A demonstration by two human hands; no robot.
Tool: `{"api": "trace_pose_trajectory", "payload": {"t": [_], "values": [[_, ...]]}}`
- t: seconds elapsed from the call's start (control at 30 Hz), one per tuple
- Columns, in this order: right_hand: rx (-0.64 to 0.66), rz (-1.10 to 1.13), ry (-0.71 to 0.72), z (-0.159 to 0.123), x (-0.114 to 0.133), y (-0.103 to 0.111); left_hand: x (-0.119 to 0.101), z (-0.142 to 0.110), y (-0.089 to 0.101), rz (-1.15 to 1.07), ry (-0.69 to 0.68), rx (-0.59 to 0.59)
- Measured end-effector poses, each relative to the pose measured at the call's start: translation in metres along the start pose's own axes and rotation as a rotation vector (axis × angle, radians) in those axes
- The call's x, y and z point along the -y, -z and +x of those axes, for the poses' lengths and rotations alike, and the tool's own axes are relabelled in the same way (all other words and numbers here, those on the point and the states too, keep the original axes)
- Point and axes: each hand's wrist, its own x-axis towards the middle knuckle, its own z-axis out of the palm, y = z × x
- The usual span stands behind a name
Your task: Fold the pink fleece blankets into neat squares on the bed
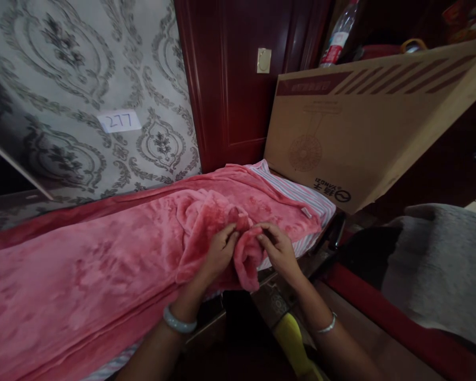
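A pink plush blanket lies spread along a narrow bed, with a bunched part of the same pink plush raised near its right end. I cannot tell whether the bunched part is a separate piece. My left hand pinches the plush between thumb and fingers. Close by on the right, my right hand grips a loop of it, thumb against fingers. Between the hands the loop curls round and hangs over the bed's front edge. A small white tag shows on the flat plush beyond my right hand.
A striped sheet shows under the plush at the right end. Behind it leans a large cardboard box, with a plastic bottle above. Grey fabric lies at the right. Patterned wallpaper and a dark red door stand behind.
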Motion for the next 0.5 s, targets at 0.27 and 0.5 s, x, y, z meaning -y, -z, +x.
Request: {"api": "trace_pose_trajectory", "payload": {"t": [0.27, 0.5], "values": [[0.087, -0.094, 0.161, 0.011, -0.005, 0.000, -0.009, 0.006, 0.008, 0.169, -0.056, 0.181], [0.132, -0.150, 0.125, 0.017, -0.015, 0.007, 0.001, -0.001, 0.019, 0.312, -0.119, 0.173]]}}
